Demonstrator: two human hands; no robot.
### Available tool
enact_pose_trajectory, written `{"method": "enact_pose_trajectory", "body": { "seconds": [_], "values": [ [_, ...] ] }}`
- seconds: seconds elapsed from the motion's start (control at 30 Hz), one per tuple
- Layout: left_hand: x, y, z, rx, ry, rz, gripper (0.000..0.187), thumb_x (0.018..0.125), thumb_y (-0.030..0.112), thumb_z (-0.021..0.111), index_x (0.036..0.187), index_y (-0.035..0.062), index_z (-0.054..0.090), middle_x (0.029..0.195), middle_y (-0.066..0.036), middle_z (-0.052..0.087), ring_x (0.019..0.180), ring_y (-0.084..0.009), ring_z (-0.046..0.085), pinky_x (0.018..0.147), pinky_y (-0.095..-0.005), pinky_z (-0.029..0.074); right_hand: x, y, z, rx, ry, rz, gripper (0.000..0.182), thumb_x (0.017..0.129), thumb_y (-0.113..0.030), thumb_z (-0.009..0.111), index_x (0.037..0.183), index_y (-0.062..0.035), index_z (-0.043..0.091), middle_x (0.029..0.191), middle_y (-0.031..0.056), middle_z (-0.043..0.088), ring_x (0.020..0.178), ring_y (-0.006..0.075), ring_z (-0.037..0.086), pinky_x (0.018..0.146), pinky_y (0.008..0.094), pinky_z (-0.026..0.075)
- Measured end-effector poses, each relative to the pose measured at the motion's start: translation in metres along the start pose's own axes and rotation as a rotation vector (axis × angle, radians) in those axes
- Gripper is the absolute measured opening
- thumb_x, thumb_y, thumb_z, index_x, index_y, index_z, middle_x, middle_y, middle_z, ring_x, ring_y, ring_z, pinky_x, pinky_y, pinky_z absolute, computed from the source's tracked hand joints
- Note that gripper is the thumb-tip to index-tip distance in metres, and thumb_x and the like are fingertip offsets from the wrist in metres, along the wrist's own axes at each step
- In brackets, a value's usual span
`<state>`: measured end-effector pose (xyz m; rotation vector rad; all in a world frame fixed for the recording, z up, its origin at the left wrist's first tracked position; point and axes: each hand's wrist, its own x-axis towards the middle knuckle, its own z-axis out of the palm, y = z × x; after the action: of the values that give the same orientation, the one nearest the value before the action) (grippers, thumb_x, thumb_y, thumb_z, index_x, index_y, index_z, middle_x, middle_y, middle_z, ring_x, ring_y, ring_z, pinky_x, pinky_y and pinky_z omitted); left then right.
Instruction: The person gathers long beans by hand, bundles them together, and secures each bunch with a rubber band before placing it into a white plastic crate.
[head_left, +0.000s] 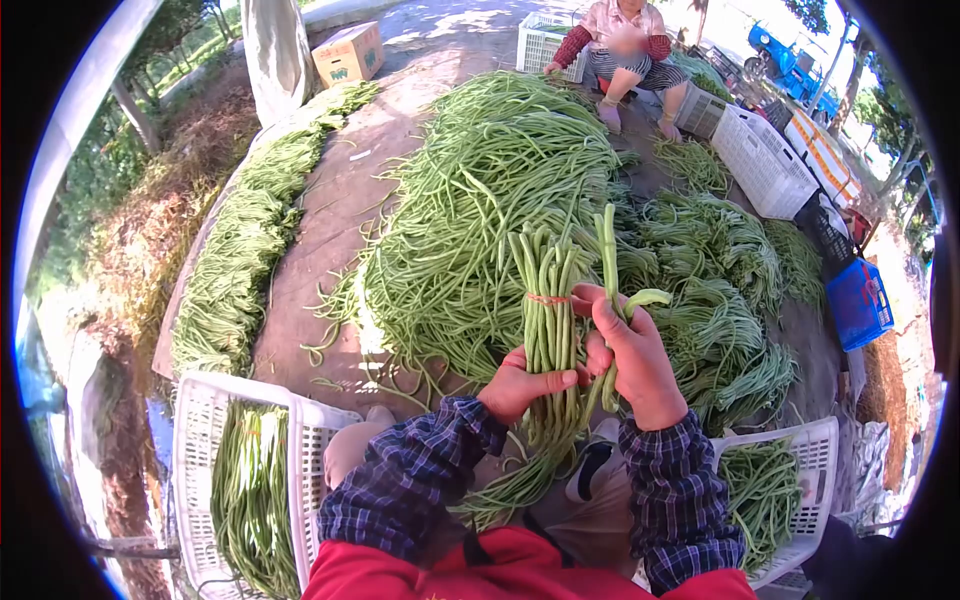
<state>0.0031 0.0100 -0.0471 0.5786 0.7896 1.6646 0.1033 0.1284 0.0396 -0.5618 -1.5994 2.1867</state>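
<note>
An upright bundle of green long beans (546, 345) stands in front of me, a reddish band (548, 299) round its upper part. My left hand (522, 386) is closed round the bundle, its thumb across the front. Just to the right, my right hand (638, 362) pinches a few loose long beans (609, 252) against the bundle's side; one of them bends off to the right. The lower ends of the bundle hang down and fan out over my lap. Behind my hands lies a big heap of loose long beans (490, 200).
White crates with beans stand at my left (297, 470) and right (822, 470). Bean rows lie left (240, 255) and right (715, 310) on the brown sheet (318, 220). Farther off are a carton (348, 55), a white crate (762, 160), a blue basket (860, 305) and a seated person (625, 45).
</note>
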Motion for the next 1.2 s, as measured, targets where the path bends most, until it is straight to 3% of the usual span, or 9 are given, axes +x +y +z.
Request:
{"method": "enact_pose_trajectory", "body": {
  "seconds": [0.17,0.3,0.33,0.37,0.67,0.83,0.97,1.1,1.2],
  "values": [
    [-0.007,0.016,-0.005,-0.118,0.096,0.012,0.054,0.078,0.015,0.069,0.123,0.0047,0.041,0.089,-0.011,0.061,0.084,-0.0246,0.062,0.075,-0.0379,0.051,-0.005,-0.008,-0.014,0.171,0.141,-0.032,0.036,0.096,-0.033,0.046,0.114,-0.0034,0.052,0.072,0.0017,0.049,0.053,0.0044,0.041,0.048,0.0201,0.035],
    [-0.017,0.046,0.000,-0.011,0.092,0.138,0.063,0.070,0.022,0.073,0.122,0.0039,0.041,0.081,-0.009,0.059,0.074,-0.0223,0.060,0.069,-0.0348,0.051,-0.014,-0.004,-0.032,0.235,0.033,-0.067,0.029,0.095,-0.033,0.047,0.106,-0.0059,0.052,0.066,-0.0016,0.044,0.052,0.0051,0.037,0.049,0.0221,0.035],
    [-0.021,0.053,-0.002,-0.069,0.053,0.187,0.057,0.073,0.009,0.070,0.122,0.0016,0.041,0.080,-0.010,0.060,0.074,-0.0218,0.061,0.071,-0.0347,0.050,-0.018,-0.006,-0.034,0.225,0.066,-0.087,0.029,0.095,-0.033,0.048,0.105,-0.0059,0.052,0.065,-0.0026,0.042,0.051,0.0048,0.037,0.049,0.0220,0.034],
    [-0.024,0.059,-0.003,-0.056,0.026,0.209,0.059,0.072,0.010,0.071,0.122,0.0018,0.041,0.081,-0.010,0.060,0.074,-0.0217,0.061,0.070,-0.0343,0.050,-0.020,-0.008,-0.036,0.215,0.090,-0.110,0.029,0.094,-0.033,0.049,0.104,-0.0058,0.052,0.064,-0.0036,0.041,0.051,0.0045,0.036,0.048,0.0219,0.034],
    [-0.032,0.072,-0.013,-0.007,0.216,0.282,0.056,0.070,0.009,0.073,0.118,0.0020,0.045,0.078,-0.009,0.059,0.071,-0.0218,0.059,0.066,-0.0353,0.050,-0.046,-0.046,-0.113,0.102,0.702,-0.640,0.012,0.092,-0.022,0.055,0.091,-0.0116,0.051,0.056,-0.0057,0.036,0.044,0.0043,0.034,0.042,0.0217,0.030],
    [-0.028,0.067,-0.012,0.076,0.266,0.341,0.056,0.072,0.016,0.072,0.119,0.0039,0.044,0.079,-0.008,0.057,0.071,-0.0208,0.058,0.065,-0.0340,0.050,-0.126,-0.150,-0.140,-0.392,0.700,-1.041,0.011,0.093,-0.015,0.050,0.098,-0.0050,0.051,0.061,-0.0048,0.036,0.049,0.0027,0.032,0.044,0.0193,0.029],
    [-0.020,0.065,-0.021,0.078,0.263,0.331,0.059,0.074,0.018,0.071,0.122,0.0027,0.041,0.086,-0.008,0.054,0.076,-0.0170,0.056,0.068,-0.0302,0.048,-0.197,-0.195,-0.143,-0.778,0.687,-1.081,0.014,0.091,-0.010,0.052,0.100,0.0010,0.053,0.069,-0.0006,0.045,0.056,0.0061,0.040,0.052,0.0214,0.034],
    [-0.013,0.061,-0.023,0.041,0.248,0.332,0.056,0.077,0.018,0.069,0.122,0.0034,0.041,0.092,-0.007,0.052,0.082,-0.0151,0.053,0.071,-0.0299,0.046,-0.240,-0.152,-0.167,-1.470,0.862,-0.992,0.012,0.084,-0.007,0.060,0.095,-0.0024,0.056,0.074,0.0017,0.054,0.063,0.0102,0.050,0.055,0.0243,0.040],
    [-0.012,0.062,-0.024,0.182,0.196,0.310,0.058,0.080,0.021,0.067,0.127,0.0048,0.038,0.088,-0.005,0.052,0.081,-0.0131,0.052,0.074,-0.0294,0.044,-0.274,-0.086,-0.198,-1.901,0.771,-0.528,0.027,0.064,-0.004,0.067,0.088,-0.0069,0.057,0.079,0.0085,0.059,0.068,0.0247,0.059,0.059,0.0334,0.046]
  ]
}}
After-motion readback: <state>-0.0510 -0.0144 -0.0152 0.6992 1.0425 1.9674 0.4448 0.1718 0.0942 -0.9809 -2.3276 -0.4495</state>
